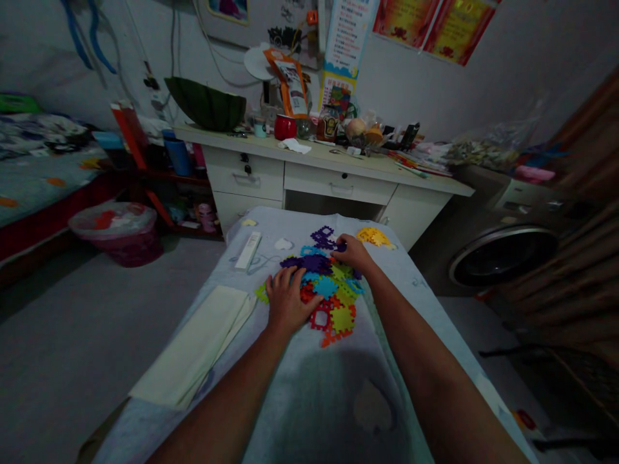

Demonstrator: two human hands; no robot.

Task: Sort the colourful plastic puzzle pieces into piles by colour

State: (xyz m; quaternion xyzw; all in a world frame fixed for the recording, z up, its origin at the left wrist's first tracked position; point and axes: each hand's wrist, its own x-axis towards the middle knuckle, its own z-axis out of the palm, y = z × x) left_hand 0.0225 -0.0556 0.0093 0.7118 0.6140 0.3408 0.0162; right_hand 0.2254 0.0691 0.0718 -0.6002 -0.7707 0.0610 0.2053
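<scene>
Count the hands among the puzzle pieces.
2: the left hand at the left edge of the colorful puzzle pieces, and the right hand at their far right side. No others show.

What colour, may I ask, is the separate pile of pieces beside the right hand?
The pile of pieces is yellow-orange, shown best in the head view.
</scene>
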